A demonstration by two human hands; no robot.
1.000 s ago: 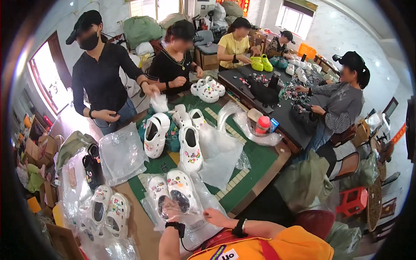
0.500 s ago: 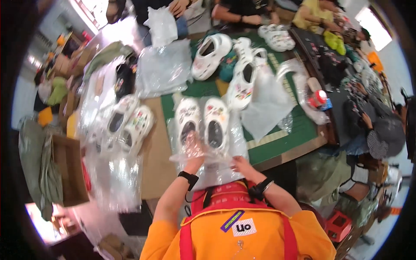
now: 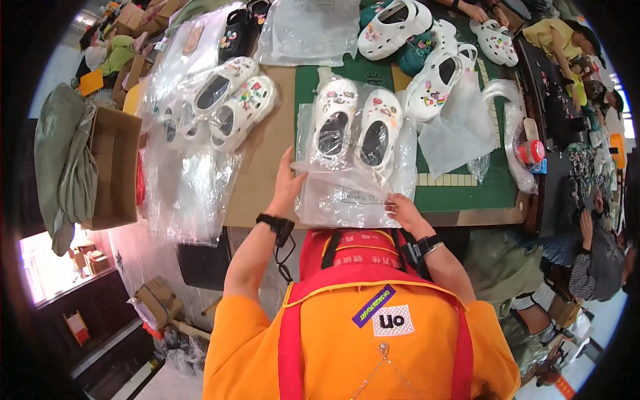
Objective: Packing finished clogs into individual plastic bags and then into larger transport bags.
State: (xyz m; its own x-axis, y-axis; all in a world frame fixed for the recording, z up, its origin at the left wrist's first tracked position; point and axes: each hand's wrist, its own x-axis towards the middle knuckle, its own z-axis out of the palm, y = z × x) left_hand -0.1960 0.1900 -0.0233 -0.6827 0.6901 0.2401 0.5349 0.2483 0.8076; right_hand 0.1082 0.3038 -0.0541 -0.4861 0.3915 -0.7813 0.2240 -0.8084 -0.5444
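Your left hand [image 3: 288, 183] is at the left edge of a clear plastic bag [image 3: 343, 193], fingers stretched out and thumb spread well away from them; whether they touch the film is unclear. Your right hand [image 3: 404, 212] has its fingers bent, thumb and forefinger pinching the bag's edge at the lower right. The pair of white charm-covered clogs [image 3: 336, 100] lies side by side in that bag, toes away from you, over the green table mat [image 3: 440, 199]. Another bagged white pair [image 3: 250, 100] lies to your left, near black clogs [image 3: 235, 37].
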